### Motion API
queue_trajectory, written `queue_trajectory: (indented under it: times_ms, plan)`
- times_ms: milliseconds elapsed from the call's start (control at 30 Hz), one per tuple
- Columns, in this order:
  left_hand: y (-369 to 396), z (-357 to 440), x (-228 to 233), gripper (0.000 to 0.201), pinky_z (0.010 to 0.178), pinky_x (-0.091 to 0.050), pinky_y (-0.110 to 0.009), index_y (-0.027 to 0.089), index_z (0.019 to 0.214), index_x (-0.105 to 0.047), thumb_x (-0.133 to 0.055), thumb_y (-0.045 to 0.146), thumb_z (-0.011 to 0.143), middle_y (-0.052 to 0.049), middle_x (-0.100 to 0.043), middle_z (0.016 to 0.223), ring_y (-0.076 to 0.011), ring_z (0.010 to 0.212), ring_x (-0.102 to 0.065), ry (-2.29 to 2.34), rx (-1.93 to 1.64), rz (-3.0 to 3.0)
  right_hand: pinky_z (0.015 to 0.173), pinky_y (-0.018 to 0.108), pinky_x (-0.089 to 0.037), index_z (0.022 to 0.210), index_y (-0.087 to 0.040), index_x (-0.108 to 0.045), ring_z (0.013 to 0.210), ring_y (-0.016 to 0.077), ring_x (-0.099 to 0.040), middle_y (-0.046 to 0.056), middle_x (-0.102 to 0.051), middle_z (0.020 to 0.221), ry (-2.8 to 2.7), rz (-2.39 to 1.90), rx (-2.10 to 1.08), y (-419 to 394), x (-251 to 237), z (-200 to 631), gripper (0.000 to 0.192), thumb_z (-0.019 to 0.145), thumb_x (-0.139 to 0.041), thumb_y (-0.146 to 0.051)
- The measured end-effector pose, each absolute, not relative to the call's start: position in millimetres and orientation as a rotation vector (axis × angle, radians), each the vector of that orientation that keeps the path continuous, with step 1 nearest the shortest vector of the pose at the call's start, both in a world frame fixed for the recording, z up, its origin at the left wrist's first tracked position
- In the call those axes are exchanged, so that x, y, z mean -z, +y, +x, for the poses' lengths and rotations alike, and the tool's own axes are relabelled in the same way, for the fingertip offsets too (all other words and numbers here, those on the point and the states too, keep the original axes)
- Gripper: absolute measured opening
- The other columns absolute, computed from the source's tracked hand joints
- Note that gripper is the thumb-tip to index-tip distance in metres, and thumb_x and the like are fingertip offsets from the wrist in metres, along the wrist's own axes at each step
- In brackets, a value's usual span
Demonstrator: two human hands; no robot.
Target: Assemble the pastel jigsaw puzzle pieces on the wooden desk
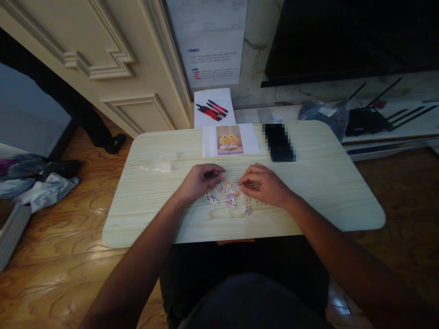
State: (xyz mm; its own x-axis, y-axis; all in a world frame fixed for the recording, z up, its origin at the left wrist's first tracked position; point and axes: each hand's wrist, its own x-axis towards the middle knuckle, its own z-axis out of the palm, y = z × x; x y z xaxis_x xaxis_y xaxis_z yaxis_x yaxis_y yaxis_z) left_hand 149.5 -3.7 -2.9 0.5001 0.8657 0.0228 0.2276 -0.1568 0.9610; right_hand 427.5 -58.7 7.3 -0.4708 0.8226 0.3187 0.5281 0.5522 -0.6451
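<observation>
Small jigsaw puzzle pieces (228,187) lie in a loose heap on the pale wood-grain table (144,201), between my two hands. My left hand (201,182) is curled at the heap's left side, thumb and fingertips closed on a puzzle piece (222,175). From the other side, my right hand (263,185) pinches at the heap's right edge; a small piece shows at its fingertips, partly hidden by them. Nearer to me are purple pieces (230,200), a cluster (212,200) at the left and a separate piece (247,210).
Behind the heap lies a sheet with a printed yellow cartoon picture (229,140). A dark phone (279,144) is to its right, a clear plastic bag (159,162) to the left. Red-and-black pens (211,110) rest on paper beyond the table. A person's leg (85,114) shows at left.
</observation>
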Motion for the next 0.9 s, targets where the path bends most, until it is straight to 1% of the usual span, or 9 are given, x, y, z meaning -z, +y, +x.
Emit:
queue_trajectory:
  times_ms: [100, 267, 400, 567, 667, 733, 800, 900]
  plan:
    - [-3, 151, 1, 0.023, 0.080, -0.064, -0.033, 0.017, 0.103, -0.087, -0.085, 0.036, 0.091, -0.008, -0.086, 0.098, -0.0185, 0.084, -0.075, 0.968, -0.759, 1.682, 0.086, 0.041, -0.053, 0.099, -0.023, -0.081, 0.094, 0.0251, -0.067, 0.006, -0.074, 0.093, -2.244, -1.063, -0.617, -60, -10, 427, 0.004, 0.099, -0.078, -0.024]
    - [-4, 150, -5, 0.024, 0.093, -0.067, -0.039, 0.016, 0.109, -0.088, -0.079, 0.034, 0.095, -0.011, -0.088, 0.110, -0.0221, 0.094, -0.080, 0.982, -0.737, 1.711, 0.089, 0.042, -0.053, 0.102, -0.023, -0.080, 0.096, 0.0261, -0.068, 0.007, -0.076, 0.100, -2.290, -1.051, -0.645, -62, -13, 428, 0.008, 0.095, -0.077, -0.020]
    - [-4, 148, -4, 0.024, 0.095, -0.067, -0.041, 0.017, 0.113, -0.088, -0.074, 0.027, 0.097, -0.011, -0.088, 0.111, -0.0225, 0.096, -0.080, 0.963, -0.727, 1.737, 0.093, 0.044, -0.053, 0.108, -0.024, -0.079, 0.100, 0.0275, -0.068, 0.007, -0.075, 0.103, -2.307, -1.069, -0.636, -62, -14, 428, 0.019, 0.090, -0.079, -0.020]
    - [-1, 144, 2, 0.028, 0.099, -0.065, -0.042, 0.018, 0.118, -0.086, -0.073, 0.023, 0.094, -0.012, -0.084, 0.119, -0.0238, 0.107, -0.078, 0.963, -0.768, 1.819, 0.093, 0.044, -0.053, 0.107, -0.025, -0.079, 0.101, 0.0279, -0.067, 0.006, -0.072, 0.103, -2.329, -1.074, -0.636, -64, -16, 428, 0.018, 0.090, -0.082, -0.022]
    - [2, 140, 1, 0.030, 0.100, -0.063, -0.041, 0.017, 0.119, -0.084, -0.074, 0.020, 0.091, -0.012, -0.081, 0.122, -0.0227, 0.107, -0.075, 0.961, -0.766, 1.855, 0.097, 0.046, -0.053, 0.110, -0.025, -0.079, 0.104, 0.0287, -0.067, 0.007, -0.072, 0.106, -2.354, -1.088, -0.645, -64, -17, 429, 0.024, 0.087, -0.085, -0.021]
    - [5, 136, -4, 0.029, 0.098, -0.061, -0.040, 0.018, 0.117, -0.082, -0.077, 0.020, 0.089, -0.011, -0.079, 0.120, -0.0217, 0.105, -0.073, 0.948, -0.741, 1.930, 0.099, 0.047, -0.052, 0.110, -0.024, -0.079, 0.106, 0.0290, -0.067, 0.007, -0.072, 0.108, -2.361, -1.095, -0.654, -64, -17, 429, 0.026, 0.086, -0.087, -0.022]
    - [6, 132, -10, 0.030, 0.097, -0.060, -0.040, 0.020, 0.117, -0.081, -0.082, 0.024, 0.087, -0.009, -0.076, 0.117, -0.0224, 0.105, -0.070, 0.908, -0.683, 2.035, 0.101, 0.047, -0.052, 0.110, -0.025, -0.079, 0.107, 0.0292, -0.067, 0.007, -0.071, 0.109, -2.361, -1.100, -0.663, -64, -17, 429, 0.027, 0.085, -0.088, -0.022]
    - [8, 127, -18, 0.039, 0.103, -0.057, -0.043, 0.022, 0.122, -0.081, -0.089, 0.032, 0.085, -0.009, -0.074, 0.118, -0.0262, 0.112, -0.068, 0.817, -0.555, 2.162, 0.101, 0.047, -0.052, 0.111, -0.025, -0.078, 0.108, 0.0294, -0.066, 0.007, -0.070, 0.110, -2.367, -1.098, -0.681, -63, -17, 431, 0.029, 0.084, -0.089, -0.022]
